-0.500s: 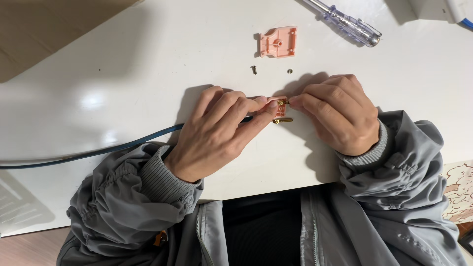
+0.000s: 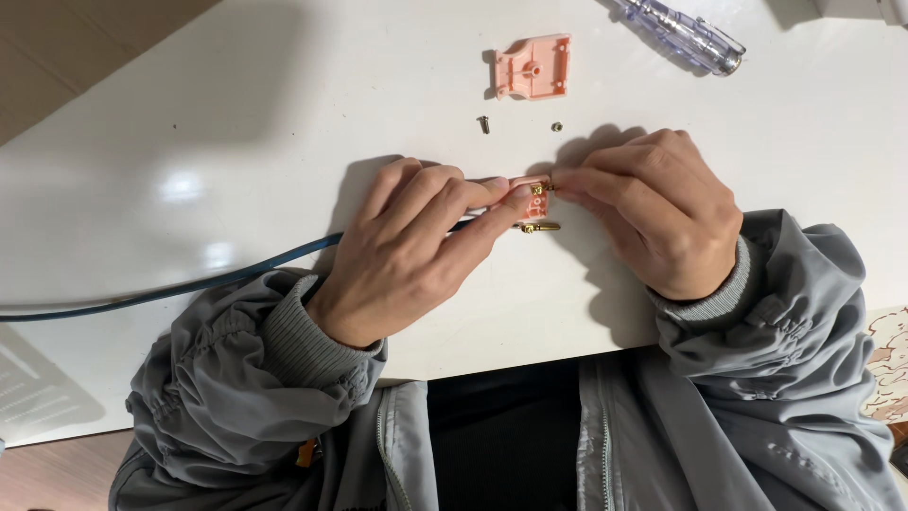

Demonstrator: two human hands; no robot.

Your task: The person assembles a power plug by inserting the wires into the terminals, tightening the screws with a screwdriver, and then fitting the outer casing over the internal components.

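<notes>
Left hand (image 2: pixel 407 251) pinches a small pink plug body (image 2: pixel 526 189) btwn thumb and fingertips, closed on it, near middle of the white desk (image 2: pixel 236 142), a bit toward the near edge. Right hand (image 2: pixel 657 208) has fingertips drawn tight together at the plug's right side, on a small brass part there; exact grip hidden by fingers. A brass pin (image 2: pixel 539 227) lies on desk just below the plug. Dark blue cable (image 2: pixel 151 291) runs from under left hand off toward desk's left edge. Pink cover plate (image 2: pixel 534 68) lies apart near far edge, w/ two loose screws (image 2: pixel 483 123) just in front of it. Clear-handled screwdriver (image 2: pixel 686 36) at far right corner. Judgement: plug is light, rigid plastic, small and fiddly; brass bits slippery, apt to roll; best held by plug's flat sides. No packages, labels or signs legible; patterned sheet (image 2: pixel 889 364) at right edge, below the desk's near edge.
</notes>
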